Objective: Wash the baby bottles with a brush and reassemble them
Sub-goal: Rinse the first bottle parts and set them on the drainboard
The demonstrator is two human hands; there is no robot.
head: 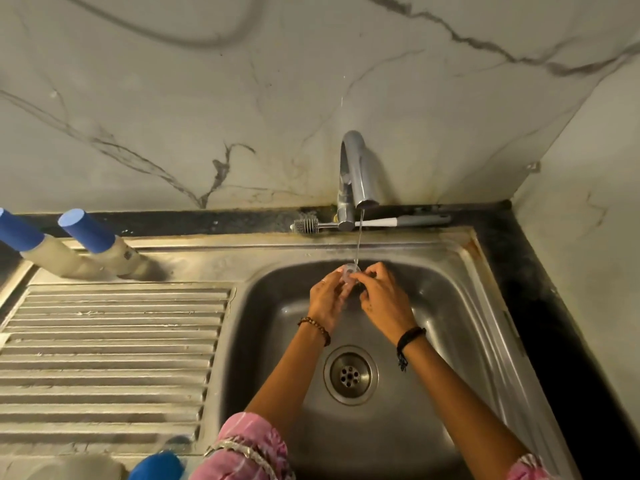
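Because the rinsing needs running water, both hands work over the sink (460, 306), right under the tap (356, 174). Two capped bottles (90, 247) stand aside on the ribbed drainer, apparently to dry. The brush (346, 224) lies behind the tap, within reach. The left hand (327, 294) and right hand (382, 296) pinch a small clear teat (349, 271) from both sides, holding it in the stream.

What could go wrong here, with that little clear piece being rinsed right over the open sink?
The small clear piece is wet and pinched between the left hand and right hand; it could slip and fall toward the drain below. The capped bottles stand by the sink's edge and might be knocked over by an elbow. The brush lies behind the tap, so reaching for it may be awkward.
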